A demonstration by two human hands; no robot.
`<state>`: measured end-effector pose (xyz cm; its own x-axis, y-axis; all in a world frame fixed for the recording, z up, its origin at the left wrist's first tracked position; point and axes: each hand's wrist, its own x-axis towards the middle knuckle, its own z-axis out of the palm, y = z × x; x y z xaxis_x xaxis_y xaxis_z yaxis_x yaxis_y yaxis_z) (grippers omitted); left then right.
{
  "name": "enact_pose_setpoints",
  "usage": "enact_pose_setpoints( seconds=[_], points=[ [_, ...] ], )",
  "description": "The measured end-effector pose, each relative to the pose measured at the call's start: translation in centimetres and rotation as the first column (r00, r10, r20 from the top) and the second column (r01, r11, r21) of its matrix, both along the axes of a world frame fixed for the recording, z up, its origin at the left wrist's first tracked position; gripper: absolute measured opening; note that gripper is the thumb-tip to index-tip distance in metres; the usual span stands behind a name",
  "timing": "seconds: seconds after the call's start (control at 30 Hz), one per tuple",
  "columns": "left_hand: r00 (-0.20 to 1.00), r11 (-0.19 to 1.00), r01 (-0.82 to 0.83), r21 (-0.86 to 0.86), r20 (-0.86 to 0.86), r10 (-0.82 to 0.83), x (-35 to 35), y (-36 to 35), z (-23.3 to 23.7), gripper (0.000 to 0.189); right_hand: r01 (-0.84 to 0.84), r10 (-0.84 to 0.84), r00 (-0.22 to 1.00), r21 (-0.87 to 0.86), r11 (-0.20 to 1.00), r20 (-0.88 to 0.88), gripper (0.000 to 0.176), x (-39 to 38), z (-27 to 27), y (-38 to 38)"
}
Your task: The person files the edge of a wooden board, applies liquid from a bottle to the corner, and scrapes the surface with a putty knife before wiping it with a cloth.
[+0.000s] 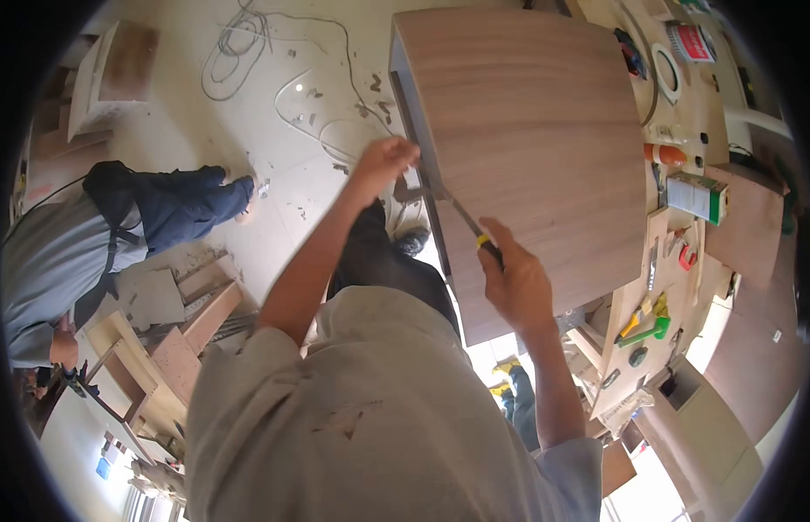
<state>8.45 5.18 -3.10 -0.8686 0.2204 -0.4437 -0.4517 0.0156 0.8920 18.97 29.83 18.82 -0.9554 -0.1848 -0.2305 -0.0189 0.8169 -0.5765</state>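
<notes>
My right hand [516, 283] is wrapped round the yellow-and-black handle of a long, thin-bladed file [466, 215]. Its blade points up and left, to the near edge of a large wood-grain cabinet [535, 130]. At that edge, left of the blade tip, my left hand [387, 165] has its fingers curled together; whatever they may hold is hidden. Just below the left hand, a small dark piece [403, 188] shows beside the cabinet edge.
A workbench [627, 348] on the right bears a green-sided tin [696, 198], an orange bottle [666, 155] and a green tool [657, 329]. Cable [235, 52] and scraps lie on the floor. A co-worker [83, 230] stands left, near wooden frames [135, 370].
</notes>
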Motion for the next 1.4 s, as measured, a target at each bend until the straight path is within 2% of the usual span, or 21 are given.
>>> enact_pose_setpoints(
  seconds=[0.03, 0.1, 0.2, 0.3, 0.43, 0.47, 0.57, 0.6, 0.7, 0.73, 0.83, 0.87, 0.9, 0.97, 1.07, 1.17, 1.2, 1.27, 1.33, 1.4],
  points=[
    [0.996, 0.998, -0.065, -0.016, 0.054, 0.066, 1.3, 1.6, -0.6, 0.029, 0.008, -0.008, 1.0, 0.021, 1.0, 0.007, 0.04, 0.6, -0.2, 0.2],
    [0.993, 0.992, -0.117, -0.038, -0.022, 0.116, 2.6, 3.4, -1.7, 0.032, 0.014, -0.019, 0.998, 0.076, 0.997, 0.061, 0.043, 2.8, -0.2, 0.2],
    [0.974, 0.979, -0.176, 0.098, 0.16, 0.159, 3.0, 5.0, -1.8, 0.03, -0.006, 0.0, 0.999, 0.132, 0.991, 0.044, 0.046, 3.9, -1.2, 0.4],
    [0.973, 0.963, -0.171, 0.21, 0.19, 0.132, 3.0, 5.1, -1.3, 0.033, -0.011, -0.007, 0.995, 0.192, 0.981, 0.095, 0.044, 3.3, -0.4, -0.2],
    [0.979, 0.991, -0.042, 0.126, 0.205, 0.016, 3.6, 5.3, -1.1, 0.041, -0.067, -0.001, 0.975, 0.297, 0.953, 0.224, 0.05, 2.3, 2.3, -1.0],
    [0.959, 0.988, -0.008, 0.155, 0.282, -0.037, 4.1, 5.0, -2.7, 0.044, -0.08, -0.001, 0.968, 0.316, 0.945, 0.25, 0.05, 2.4, 3.3, -1.2],
    [0.941, 0.989, -0.102, 0.112, 0.334, 0.06, 4.5, 6.1, 0.2, 0.047, -0.102, -0.009, 0.955, 0.356, 0.929, 0.297, 0.052, 1.6, 5.0, -1.8],
    [0.935, 0.974, -0.135, 0.183, 0.35, 0.064, 4.5, 6.1, 0.6, 0.047, -0.103, -0.019, 0.948, 0.36, 0.927, 0.318, 0.053, 1.4, 5.3, -2.0],
    [0.955, 0.983, -0.04, 0.176, 0.295, -0.014, 4.1, 5.8, -1.2, 0.045, -0.102, -0.047, 0.93, 0.377, 0.921, 0.365, 0.054, 1.4, 5.3, -2.8],
    [0.92, 0.991, -0.02, 0.132, 0.391, -0.034, 4.1, 5.6, -1.6, 0.043, -0.1, -0.055, 0.925, 0.381, 0.919, 0.377, 0.054, 1.2, 5.0, -3.0],
    [0.915, 0.958, -0.213, 0.191, 0.383, 0.127, 5.0, 5.5, -5.1, 0.04, -0.056, -0.011, 0.969, 0.261, 0.964, 0.247, 0.054, 2.5, -1.1, -1.8],
    [0.882, 0.969, -0.164, 0.186, 0.467, 0.06, 3.9, 4.6, -4.7, 0.039, -0.077, -0.003, 0.963, 0.283, 0.956, 0.271, 0.05, 2.1, -2.8, -2.5],
    [0.934, 0.982, -0.085, 0.168, 0.356, 0.021, 3.9, 4.5, -7.5, 0.039, -0.075, -0.006, 0.964, 0.296, 0.952, 0.265, 0.048, 1.6, -4.9, -3.0],
    [0.953, 0.993, 0.005, 0.115, 0.299, -0.04, 3.2, 4.6, -11.9, 0.038, -0.067, -0.027, 0.963, 0.336, 0.94, 0.268, 0.044, 1.5, -7.0, -3.8],
    [0.953, 0.991, 0.046, 0.126, 0.292, -0.081, 3.7, 4.5, -11.9, 0.039, -0.073, -0.02, 0.962, 0.325, 0.943, 0.273, 0.04, -0.2, -5.7, -4.5],
    [0.926, 0.954, -0.136, 0.266, 0.377, 0.027, 2.7, 3.7, -6.7, 0.042, -0.107, 0.006, 0.956, 0.332, 0.937, 0.292, 0.038, -2.7, -1.9, -4.7],
    [0.926, 0.974, -0.101, 0.205, 0.376, 0.016, 2.3, 3.5, -6.5, 0.044, -0.119, 0.023, 0.959, 0.327, 0.937, 0.282, 0.037, -3.7, -0.5, -5.1],
    [0.942, 0.959, -0.169, 0.228, 0.325, 0.089, 1.6, 3.2, -4.0, 0.045, -0.13, 0.045, 0.964, 0.316, 0.94, 0.263, 0.04, -5.1, 2.0, -6.2],
    [0.945, 0.944, -0.203, 0.261, 0.305, 0.119, 1.7, 4.2, -2.9, 0.047, -0.148, 0.047, 0.961, 0.366, 0.919, 0.272, 0.041, -4.4, 2.4, -6.0],
    [0.924, 0.937, -0.239, 0.256, 0.357, 0.139, 2.6, 5.1, -4.1, 0.048, -0.168, 0.063, 0.962, 0.394, 0.904, 0.266, 0.042, -3.2, 1.1, -5.4]
  ],
)
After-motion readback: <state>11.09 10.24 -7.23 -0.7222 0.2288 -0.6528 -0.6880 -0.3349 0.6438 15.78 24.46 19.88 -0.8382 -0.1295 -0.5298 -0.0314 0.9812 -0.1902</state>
